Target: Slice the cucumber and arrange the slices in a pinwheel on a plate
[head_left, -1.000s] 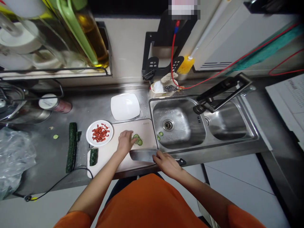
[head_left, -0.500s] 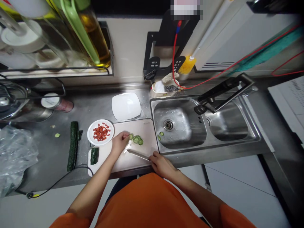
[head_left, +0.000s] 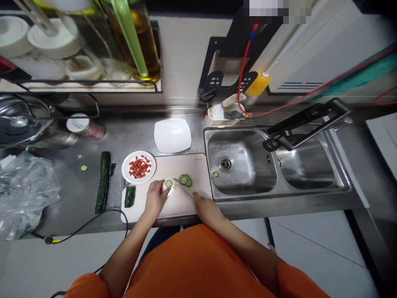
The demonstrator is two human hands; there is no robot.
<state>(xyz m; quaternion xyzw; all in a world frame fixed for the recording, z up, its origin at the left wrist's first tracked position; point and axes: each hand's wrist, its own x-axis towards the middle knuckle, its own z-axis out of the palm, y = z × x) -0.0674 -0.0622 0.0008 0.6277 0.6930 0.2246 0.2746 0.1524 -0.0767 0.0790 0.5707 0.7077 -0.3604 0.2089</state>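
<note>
Hands [head_left: 178, 203] around a cucumber slice [head_left: 168, 183], left fingertips beside it.

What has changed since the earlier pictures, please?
The left hand has moved left off the slice pile and now holds a single slice. The right hand has moved the knife from the near edge of the board farther in. The red pieces and white dish stayed put.

Glossy white plate [head_left: 172, 135], brushed-metal counter [head_left: 124, 142]
</note>
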